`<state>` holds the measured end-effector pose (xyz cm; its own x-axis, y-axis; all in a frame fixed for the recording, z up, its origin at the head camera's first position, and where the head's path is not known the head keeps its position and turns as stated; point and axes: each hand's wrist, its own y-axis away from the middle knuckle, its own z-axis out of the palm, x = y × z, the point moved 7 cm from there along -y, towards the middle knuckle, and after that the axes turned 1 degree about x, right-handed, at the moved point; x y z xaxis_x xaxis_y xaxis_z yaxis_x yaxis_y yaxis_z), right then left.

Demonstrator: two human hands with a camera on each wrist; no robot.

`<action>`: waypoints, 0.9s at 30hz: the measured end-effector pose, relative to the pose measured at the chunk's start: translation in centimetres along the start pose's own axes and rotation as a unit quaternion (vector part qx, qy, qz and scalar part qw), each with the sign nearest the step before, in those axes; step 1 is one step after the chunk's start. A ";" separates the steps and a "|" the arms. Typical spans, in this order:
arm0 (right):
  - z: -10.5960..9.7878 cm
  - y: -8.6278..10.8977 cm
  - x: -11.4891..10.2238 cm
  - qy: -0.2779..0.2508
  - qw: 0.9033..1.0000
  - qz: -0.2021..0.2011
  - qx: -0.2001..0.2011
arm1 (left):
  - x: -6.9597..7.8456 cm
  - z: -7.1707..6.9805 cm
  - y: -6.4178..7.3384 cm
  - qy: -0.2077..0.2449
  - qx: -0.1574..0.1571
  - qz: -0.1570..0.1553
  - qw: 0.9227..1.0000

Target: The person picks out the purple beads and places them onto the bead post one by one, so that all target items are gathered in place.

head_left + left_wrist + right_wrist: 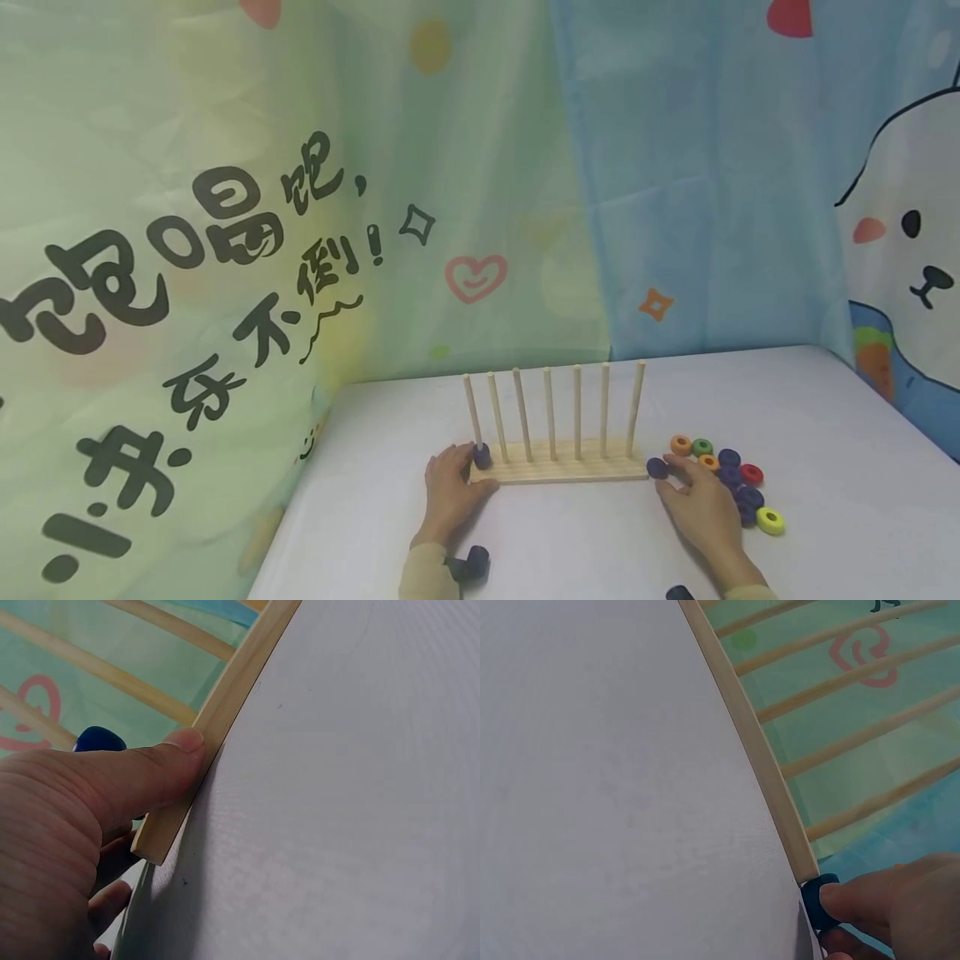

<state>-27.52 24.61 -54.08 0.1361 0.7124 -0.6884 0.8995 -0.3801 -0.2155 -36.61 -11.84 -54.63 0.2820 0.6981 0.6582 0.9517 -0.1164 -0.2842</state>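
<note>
A wooden peg board [562, 475] with several upright pegs stands on the white table. Around the leftmost peg, at its foot, sits a dark blue ring [482, 456]. My left hand [453, 487] grips the board's left end; the thumb [176, 754] lies on the front edge, while the other fingers reach behind, partly hidden. Just off the board's right end, my right hand [705, 508] pinches another dark blue ring [819, 901] between thumb and fingers. In the right wrist view that ring is right at the corner of the base.
Loose rings lie grouped by my right hand: a yellow ring [770, 521], a red ring [752, 475], a green ring [702, 447], orange ones and several dark blue ones. Printed curtains [480, 183] hang behind the table [570, 542]. A dark wrist device [472, 565] is by my left sleeve.
</note>
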 end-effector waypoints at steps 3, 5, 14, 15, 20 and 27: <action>0.1 -0.1 -0.2 0.008 1.000 -0.005 -0.010 | -0.2 0.1 -0.1 -0.006 0.000 -0.002 1.000; 0.3 -0.2 -0.3 0.012 1.000 -0.007 -0.020 | -0.4 0.2 -0.1 -0.011 -0.001 -0.004 1.000; 0.7 -0.5 -0.5 0.035 0.999 0.001 -0.030 | -0.3 0.2 -0.2 -0.010 0.002 0.004 1.000; 0.8 -0.6 -0.4 0.037 0.999 0.003 -0.031 | -0.3 0.2 -0.1 -0.010 0.003 0.006 1.000; 1.0 -0.7 0.1 0.032 0.999 0.011 -0.021 | -0.2 0.1 -0.1 -0.008 0.005 0.010 1.000; 0.9 -0.6 0.2 0.020 1.000 0.014 -0.001 | -0.1 0.0 -0.2 -0.013 0.005 0.010 1.000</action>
<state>-28.39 24.47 -54.76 0.1780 0.7247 -0.6657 0.8960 -0.3990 -0.1948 -36.78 -11.89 -54.63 0.2970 0.7144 0.6336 0.9447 -0.1230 -0.3041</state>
